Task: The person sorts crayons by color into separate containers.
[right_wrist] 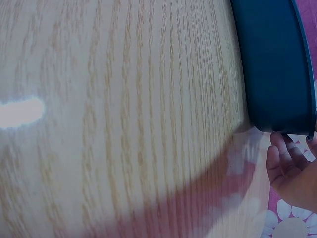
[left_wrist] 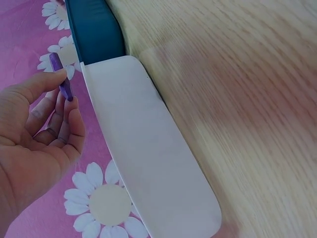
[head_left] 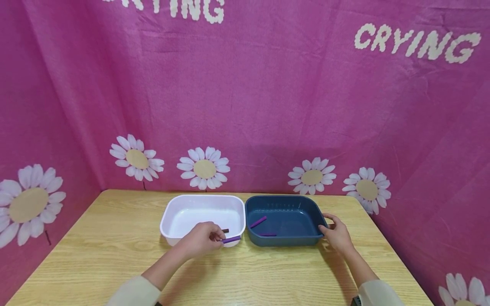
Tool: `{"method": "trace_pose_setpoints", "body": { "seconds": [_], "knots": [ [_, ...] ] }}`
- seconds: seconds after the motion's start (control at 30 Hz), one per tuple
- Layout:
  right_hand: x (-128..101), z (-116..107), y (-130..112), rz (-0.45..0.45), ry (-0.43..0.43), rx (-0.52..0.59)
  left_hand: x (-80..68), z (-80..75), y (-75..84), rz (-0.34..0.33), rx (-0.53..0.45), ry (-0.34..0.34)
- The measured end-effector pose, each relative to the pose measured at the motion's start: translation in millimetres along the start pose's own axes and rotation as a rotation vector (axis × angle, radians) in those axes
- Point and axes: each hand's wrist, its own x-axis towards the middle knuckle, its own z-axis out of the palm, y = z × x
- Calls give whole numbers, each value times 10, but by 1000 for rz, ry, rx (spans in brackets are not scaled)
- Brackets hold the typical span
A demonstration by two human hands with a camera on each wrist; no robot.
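Observation:
My left hand (head_left: 204, 240) pinches a purple stick (head_left: 231, 239) over the front right corner of the white tub (head_left: 172, 212); in the left wrist view the purple stick (left_wrist: 61, 78) sits between thumb and fingertips beside the white tub (left_wrist: 148, 148). A dark stick end (head_left: 225, 230) shows inside the white tub just past my fingers. My right hand (head_left: 337, 233) holds the right rim of the dark blue tub (head_left: 306, 206), which contains two purple sticks (head_left: 258, 222). In the right wrist view my right hand (right_wrist: 292, 171) touches the blue tub's (right_wrist: 272, 64) corner.
The two tubs stand side by side at the back of a wooden table (head_left: 115, 255). A pink cloth with daisies (head_left: 204, 168) hangs behind and along both sides. Bare table lies in front of the tubs.

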Motion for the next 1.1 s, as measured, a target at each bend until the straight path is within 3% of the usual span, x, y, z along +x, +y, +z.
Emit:
{"method": "trace_pose_setpoints", "body": {
  "seconds": [0.6, 0.97, 1.1],
  "knots": [
    [22, 12, 8, 5, 9, -6, 177, 71, 137, -21, -28, -15],
    [16, 8, 2, 3, 10, -1, 468, 209, 257, 56, -10, 3],
    [11, 12, 5, 9, 11, -2, 590, 279, 324, 39, -6, -7]
  ]
}}
